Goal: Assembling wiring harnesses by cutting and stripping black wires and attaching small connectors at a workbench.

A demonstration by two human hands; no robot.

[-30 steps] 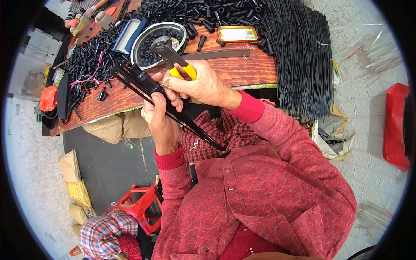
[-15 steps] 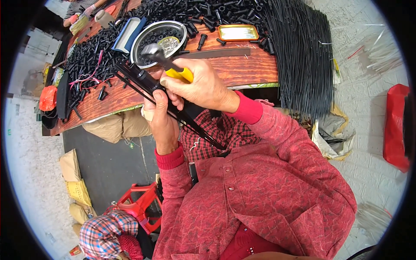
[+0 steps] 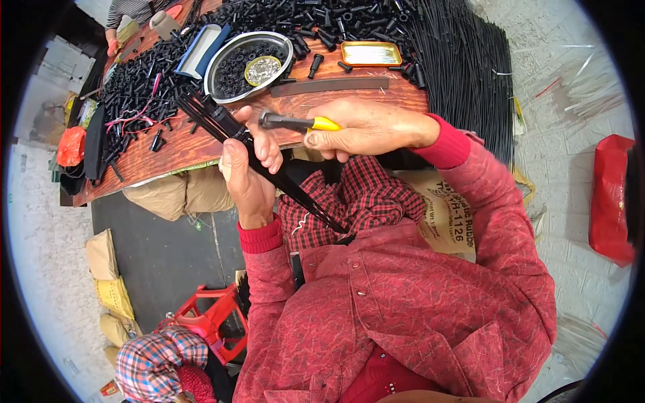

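Observation:
My left hand (image 3: 248, 171) is closed around a bundle of thin black rods (image 3: 306, 201) that slants from the table's edge down to my lap. A black cylindrical plastic piece (image 3: 228, 121) sits on the bundle just above my thumb. In my right hand (image 3: 369, 129) is a small hammer (image 3: 285, 121) with a dark metal head and a yellow handle. Its head is just right of the left fingers, apart from the plastic piece. Beyond my hands, an oval metal tray (image 3: 213, 84) holds small black rings and a round tin of shiny bits (image 3: 262, 70).
Heaped black plastic tubes (image 3: 144, 84) cover much of the wooden table (image 3: 376, 101). A yellow-rimmed tin (image 3: 371, 54), blue box (image 3: 201, 52) and dark flat strip (image 3: 329, 85) lie there too. Long black rods (image 3: 463, 80) hang over the right side. Another person (image 3: 131, 17) sits far left.
My right hand has pulled the hammer back to the right, away from the plastic piece and tray. My left hand keeps its hold on the rods, its fingers now more visible.

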